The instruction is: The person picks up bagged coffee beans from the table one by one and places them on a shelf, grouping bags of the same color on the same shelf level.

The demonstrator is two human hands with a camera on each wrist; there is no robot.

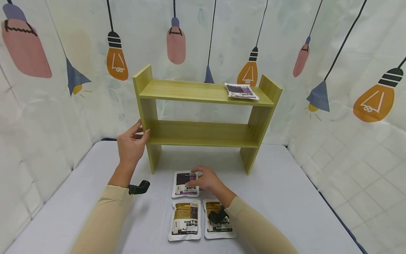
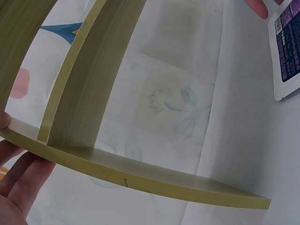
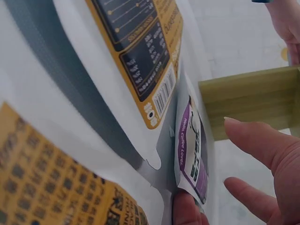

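L hand (image 1: 131, 146) grips shelf unit (image 1: 190, 90), R hand (image 1: 207, 180) at purple pouch (image 1: 182, 185)

L hand grasps the unit's L side panel (image 1: 148, 116) just above the lower board (image 1: 203, 134): thumb on inner side, fingers on outer. R hand is loose, thumb + fingers spread; one fingertip is right at the pouch's edge in R wrist view, contact can't tell. Purple pouch lies flat on white tabletop (image 1: 285, 197), in front of the unit, partly under R hand in head view.

Next out: L gold pouch (image 1: 185, 218) lies just nearer the person than the purple one; R gold pouch (image 1: 220, 227) is just beside it, partly hidden by R wrist cam (image 1: 218, 216). L wrist cam (image 1: 139, 187) sits on the other wrist. Both arms in tan sleeves (image 1: 257, 225).

Greenish-yellow unit stands upright on tabletop, 2 boards. Purple/white packs (image 1: 241, 91) lie on top board near its R end, count unclear. Behind: pale backdrop (image 1: 139, 21) w/ printed lamps + bulbs, e.g. orange bulb (image 1: 117, 63).
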